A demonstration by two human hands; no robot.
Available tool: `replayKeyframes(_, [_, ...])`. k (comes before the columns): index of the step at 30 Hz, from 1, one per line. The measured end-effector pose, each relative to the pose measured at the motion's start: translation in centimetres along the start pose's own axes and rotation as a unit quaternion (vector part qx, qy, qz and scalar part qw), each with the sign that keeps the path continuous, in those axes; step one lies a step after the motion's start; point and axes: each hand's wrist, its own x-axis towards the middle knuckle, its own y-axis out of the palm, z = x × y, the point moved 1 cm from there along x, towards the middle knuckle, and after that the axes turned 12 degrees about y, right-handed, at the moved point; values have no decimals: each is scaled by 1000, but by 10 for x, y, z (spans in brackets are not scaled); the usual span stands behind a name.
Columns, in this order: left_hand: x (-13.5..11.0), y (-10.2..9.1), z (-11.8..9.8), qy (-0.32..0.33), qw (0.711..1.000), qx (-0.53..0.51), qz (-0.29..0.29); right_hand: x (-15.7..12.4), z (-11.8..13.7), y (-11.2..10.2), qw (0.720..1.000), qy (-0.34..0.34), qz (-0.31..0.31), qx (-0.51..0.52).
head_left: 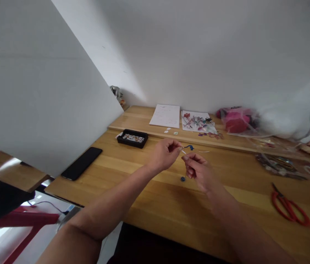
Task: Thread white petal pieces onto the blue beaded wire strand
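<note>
My left hand (167, 153) pinches one end of a thin white strip (183, 151), fingertips pressed together. The other end of this strip meets the fingertips of my right hand (197, 169), which is closed in a pinch too. Just beyond the fingers, a small curved blue piece (189, 147) shows; I cannot tell whether it is joined to the strip. A small dark round item (183, 179), perhaps a spool or bead, is below my right fingers. Another thin white strip (204, 151) lies on the wooden table (155, 190) beyond my right hand.
A black tray (132, 143) of small beads stands left, near a phone (82, 163). Red-handled scissors (289, 205) lie right. White sheets (165, 116) and colourful petal-like pieces (199, 123) sit on the back ledge, beside plastic bags (237, 121).
</note>
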Motion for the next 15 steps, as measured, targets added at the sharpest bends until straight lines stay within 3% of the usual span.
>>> replayKeyframes(4, [13, -9, 1, 47, 996, 69, -12, 2, 16, 0, 982, -108, -44, -152])
replayKeyframes(9, [31, -15, 8, 101, 985, 139, 6, 1, 44, 1, 883, -251, -63, -392])
replayKeyframes(12, [41, -18, 10, 156, 970, 182, 40, 4, 63, 1, 849, -281, -50, -445])
replayKeyframes(15, [49, -20, 12, 198, 954, 203, 94, 15, 78, -5, 845, -281, -61, -451])
